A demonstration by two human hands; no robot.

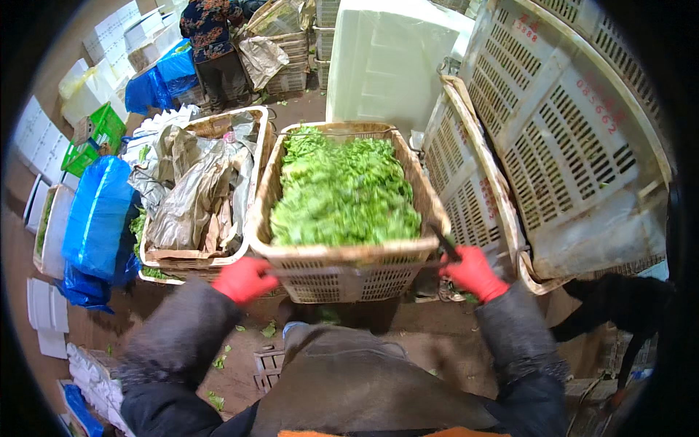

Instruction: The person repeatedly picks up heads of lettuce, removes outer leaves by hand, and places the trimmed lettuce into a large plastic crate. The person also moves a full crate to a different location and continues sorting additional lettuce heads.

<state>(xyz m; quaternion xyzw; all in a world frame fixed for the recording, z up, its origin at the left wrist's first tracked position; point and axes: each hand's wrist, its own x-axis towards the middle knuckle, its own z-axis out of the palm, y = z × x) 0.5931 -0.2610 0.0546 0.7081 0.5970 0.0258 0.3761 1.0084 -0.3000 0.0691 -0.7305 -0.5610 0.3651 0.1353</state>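
Observation:
Before me stands a dirty white plastic crate (322, 284) with slotted sides, packed with chopped-looking leafy greens (344, 191). My left hand (246, 279), in a red glove, is curled at its front left corner. A thin bar, seemingly the crate's wire handle (349, 269), runs across the front between my hands, blurred. My right hand (474, 274), also red-gloved, is closed at the front right corner. From that fist a dark, narrow tool, seemingly a knife (443, 243), points up toward the rim.
Left stands another crate (256, 180) with crumpled paper (191, 185); beyond are a blue plastic-wrapped bundle (98, 213) and green basket (104, 131). Tall crates (568, 136) lean at right. A white foam box (387, 65) and a person (210, 43) are behind. Leaf scraps (268, 329) litter the floor.

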